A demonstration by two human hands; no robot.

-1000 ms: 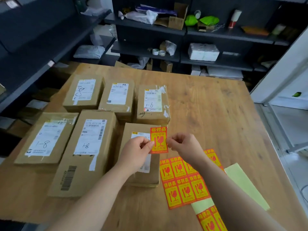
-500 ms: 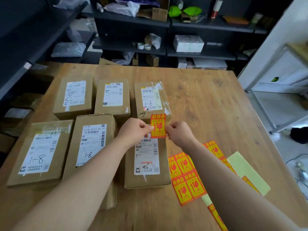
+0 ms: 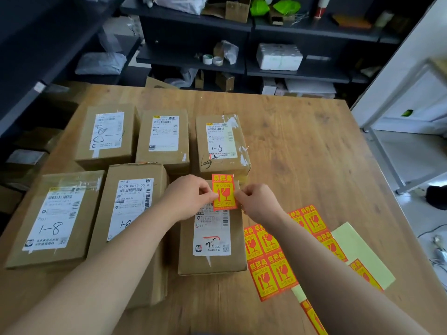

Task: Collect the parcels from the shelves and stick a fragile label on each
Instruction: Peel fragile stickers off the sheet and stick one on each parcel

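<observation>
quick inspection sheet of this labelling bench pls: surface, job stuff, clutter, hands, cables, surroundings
surface: wooden table, plank top.
job's things: six cardboard parcels in two rows on the left; one fragile label held over the near right parcel, contact unclear; label sheets beside it.
clutter: pale green backing sheet on the right.
grippers: left hand and right hand each pinch a side edge of the label.
cables: thin cable on the floor, right of the table.
surroundings: dark shelves with tape rolls, white foam box, green bags.
</observation>
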